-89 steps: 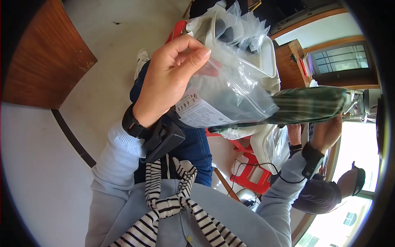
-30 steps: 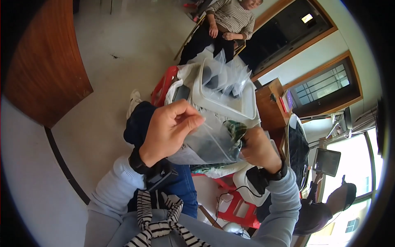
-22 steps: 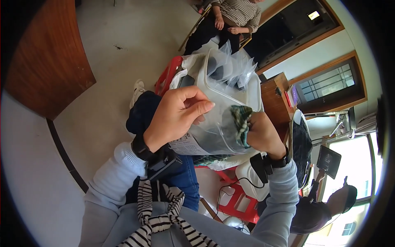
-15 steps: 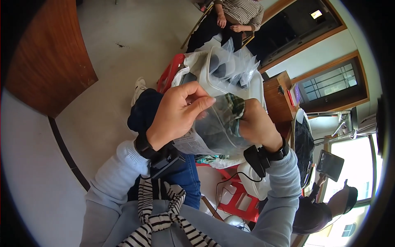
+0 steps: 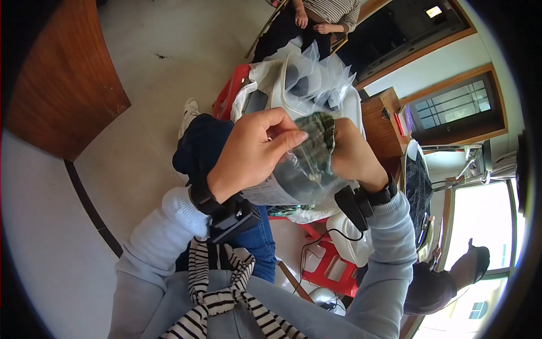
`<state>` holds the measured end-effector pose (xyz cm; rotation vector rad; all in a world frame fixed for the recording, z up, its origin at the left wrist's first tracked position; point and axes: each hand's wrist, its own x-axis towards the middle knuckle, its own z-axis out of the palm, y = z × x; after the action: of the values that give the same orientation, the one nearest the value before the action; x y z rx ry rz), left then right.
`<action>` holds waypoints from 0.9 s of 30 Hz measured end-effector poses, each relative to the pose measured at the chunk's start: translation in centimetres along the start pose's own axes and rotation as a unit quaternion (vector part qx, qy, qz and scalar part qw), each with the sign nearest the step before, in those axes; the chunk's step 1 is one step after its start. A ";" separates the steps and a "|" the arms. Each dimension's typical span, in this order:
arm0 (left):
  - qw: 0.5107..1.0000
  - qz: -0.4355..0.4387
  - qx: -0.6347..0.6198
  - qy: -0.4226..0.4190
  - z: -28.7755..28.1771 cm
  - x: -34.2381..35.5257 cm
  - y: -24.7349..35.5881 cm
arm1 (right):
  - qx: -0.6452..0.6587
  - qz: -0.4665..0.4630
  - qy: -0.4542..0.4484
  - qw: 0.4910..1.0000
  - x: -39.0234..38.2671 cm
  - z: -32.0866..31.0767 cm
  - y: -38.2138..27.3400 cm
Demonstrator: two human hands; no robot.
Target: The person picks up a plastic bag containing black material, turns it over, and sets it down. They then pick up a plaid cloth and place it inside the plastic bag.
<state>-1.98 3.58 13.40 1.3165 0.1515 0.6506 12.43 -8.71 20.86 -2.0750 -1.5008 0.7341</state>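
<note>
My left hand (image 5: pixel 255 150) is closed, with thumb and index finger pinching the edge of a clear zip bag (image 5: pixel 294 179) that has a white printed label on its lower left. My right hand (image 5: pixel 353 150) is closed on a green plaid cloth (image 5: pixel 318 130), which sits partly within the bag at its right side; the fingertips are hidden behind cloth and plastic. Just beyond both hands, a white plastic tub (image 5: pixel 352 107) holds several clear bags (image 5: pixel 316 73) with dark items in them, on a white covering (image 5: pixel 254 79) over a red plastic stool or chair (image 5: pixel 228 85).
A seated person (image 5: pixel 316 17) is at the top; another person (image 5: pixel 435 285) is at the lower right. A red stool (image 5: pixel 324 271), a white container (image 5: pixel 344 243) and cables lie below right. A wooden panel (image 5: pixel 65 85) stands left, a wooden cabinet (image 5: pixel 378 130) right.
The plaid cloth, held out to the right three seconds ago, is now bunched in the bag. My right hand has moved inward and, lately, up, close beside my left hand.
</note>
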 end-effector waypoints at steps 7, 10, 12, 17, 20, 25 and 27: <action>0.999 -0.006 0.020 0.037 -0.8 -0.6 0.1 | -0.087 -0.034 -0.025 0.995 -0.2 -0.1 0.7; 0.999 0.007 0.027 0.045 -1.2 -0.7 0.0 | -0.134 0.007 -0.046 0.990 -1.6 -1.0 1.4; 0.999 0.005 0.021 0.044 -1.4 -0.7 0.1 | -0.151 0.026 -0.070 0.986 -2.1 -1.2 1.2; 0.998 -0.007 -0.019 0.058 -2.0 -1.1 0.7 | -0.137 0.115 -0.081 0.981 -4.1 -2.6 -0.1; 0.997 -0.003 -0.024 0.067 -2.8 -1.0 0.4 | 0.183 0.048 0.123 0.974 -5.6 -2.0 1.5; 0.992 -0.004 -0.082 0.096 -3.0 -1.0 -0.2 | 0.427 0.040 0.294 0.854 -8.4 -0.7 5.6; 0.991 -0.007 -0.083 0.101 -3.3 -1.0 -0.3 | 0.439 0.065 0.327 0.834 -9.7 -0.6 7.4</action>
<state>-4.15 5.79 11.95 1.0875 0.2647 0.7681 15.53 -20.18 17.90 -1.4538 -0.4742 0.5173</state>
